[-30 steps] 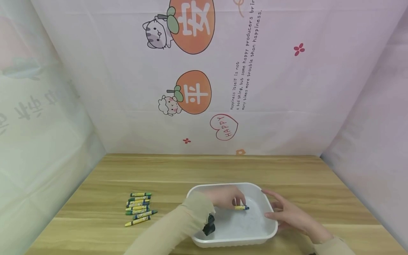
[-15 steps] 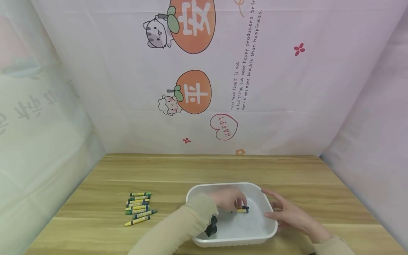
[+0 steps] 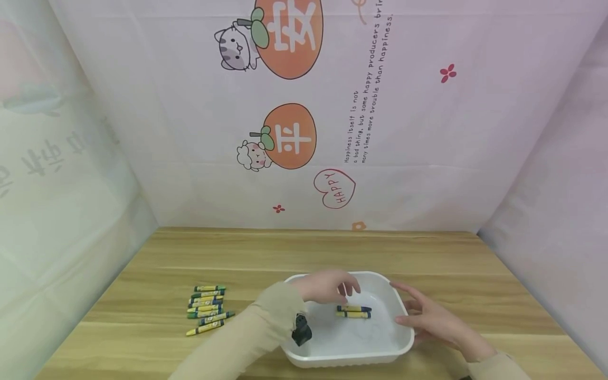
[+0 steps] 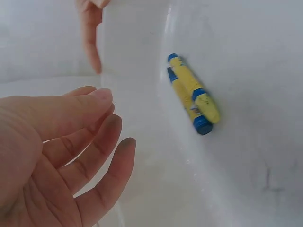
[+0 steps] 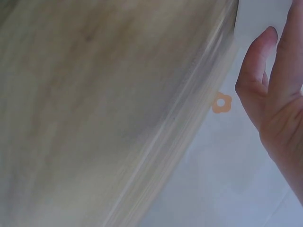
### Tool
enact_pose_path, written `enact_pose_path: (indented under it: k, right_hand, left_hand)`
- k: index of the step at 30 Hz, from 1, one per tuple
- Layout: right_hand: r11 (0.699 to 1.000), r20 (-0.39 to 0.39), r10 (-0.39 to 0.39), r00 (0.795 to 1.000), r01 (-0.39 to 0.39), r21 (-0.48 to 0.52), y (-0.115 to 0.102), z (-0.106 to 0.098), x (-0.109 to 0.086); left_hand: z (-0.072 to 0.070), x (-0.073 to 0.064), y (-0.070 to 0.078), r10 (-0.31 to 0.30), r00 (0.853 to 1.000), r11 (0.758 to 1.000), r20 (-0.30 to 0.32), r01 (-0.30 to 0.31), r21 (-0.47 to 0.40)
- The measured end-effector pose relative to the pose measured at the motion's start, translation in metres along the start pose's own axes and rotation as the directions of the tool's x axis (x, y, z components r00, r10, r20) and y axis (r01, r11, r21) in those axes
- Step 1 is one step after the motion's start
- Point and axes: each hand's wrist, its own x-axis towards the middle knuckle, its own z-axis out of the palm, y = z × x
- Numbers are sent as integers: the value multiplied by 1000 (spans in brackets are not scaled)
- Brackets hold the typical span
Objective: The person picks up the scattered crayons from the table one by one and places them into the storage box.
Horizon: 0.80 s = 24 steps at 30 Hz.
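While I stand watching, the person's left hand (image 3: 328,286) hangs over the far-left part of a white, round-cornered plastic tray (image 3: 347,362), fingers loosely bent, thumb clear of most fingertips, holding nothing. Right hand (image 3: 439,322) grips the tray's right side, thumb over the rim.

Inside, on the tray floor: one yellow-wrapped crayon with a dark blue tip (image 3: 354,308) and one yellow-wrapped crayon with a yellow tip (image 3: 353,315), lying side by side, tips pointing opposite ways. A loose row of yellow-wrapped crayons with mostly green or blue ends (image 3: 204,310) lies on the wood-grain table (image 3: 247,253), left of the tray.

Risks, my estimate: the pair would probably roll apart if the right hand tilted or jerked the tray. A low pass of the left hand could knock them askew. The cream sleeve (image 3: 252,335) crosses the near-left rim; contact unclear, but snagging could drag the tray. Fingers pressing into the row might scatter neighbours.
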Motion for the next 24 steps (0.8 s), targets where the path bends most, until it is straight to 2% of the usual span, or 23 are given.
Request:
enact_pose_path:
  k: [4, 12, 20, 24]
  right_hand:
    - [1000, -3, 3, 1000, -3, 2, -1, 0, 0]
    - [1000, -3, -3, 1000, 3, 7, -1, 0, 0]
    - [1000, 5, -12, 1000, 12, 11, 1, 0, 0]
    - [1000, 0, -6, 1000, 6, 15, 1, 1, 0]
  left_hand:
    - [-9, -8, -3, 25, 999, 1000, -32, -25, -6]
    - [-22, -32, -12, 12, 995, 1000, -100, -15, -27]
    - [-28, -61, -24, 26, 989, 998, -149, -34, -46]
    - [-26, -74, -32, 29, 985, 997, -167, -40, -61]
